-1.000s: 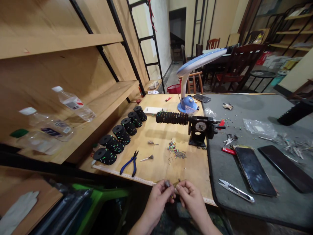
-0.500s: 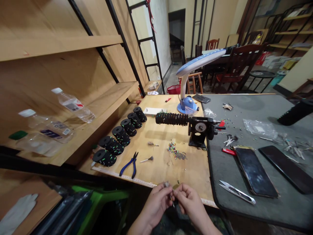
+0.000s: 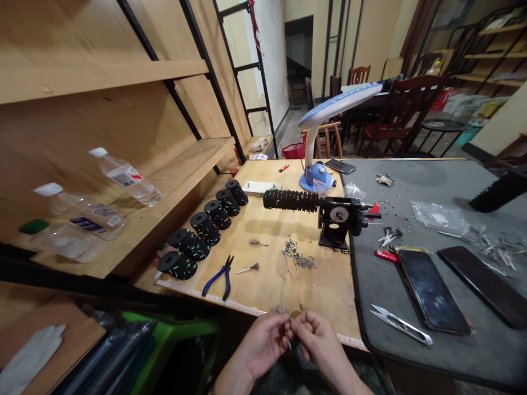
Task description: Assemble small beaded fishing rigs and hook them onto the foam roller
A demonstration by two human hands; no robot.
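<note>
My left hand [image 3: 268, 341] and my right hand [image 3: 317, 337] meet at the table's front edge, fingertips pinched close together. A pale wispy tuft [image 3: 280, 309] sticks up from my left fingers. What my right fingers pinch is too small and too covered to name. A thin strand [image 3: 289, 344] shows below the fingertips. Beyond the hands lie a pile of tiny coloured beads [image 3: 290, 247] and short metal pieces [image 3: 306, 263]. Left of these are blue-handled pliers [image 3: 226, 278], a small brush-like tuft on a stick [image 3: 248, 268] and another wispy tuft [image 3: 257, 242].
Black foam spools [image 3: 178, 265] with coloured bits line the table's left side. A black hand-cranked winder [image 3: 335, 219] carries a ringed roll [image 3: 290, 200]. Behind it stands a blue lamp [image 3: 317, 175]. On the grey mat [image 3: 385, 291] lie thread snips [image 3: 401, 323] and two phones [image 3: 432, 291].
Both hands keep nearly the same place, with only slight finger movement. The tuft at my left fingers sits a little lower. The rest of the table looks unchanged.
</note>
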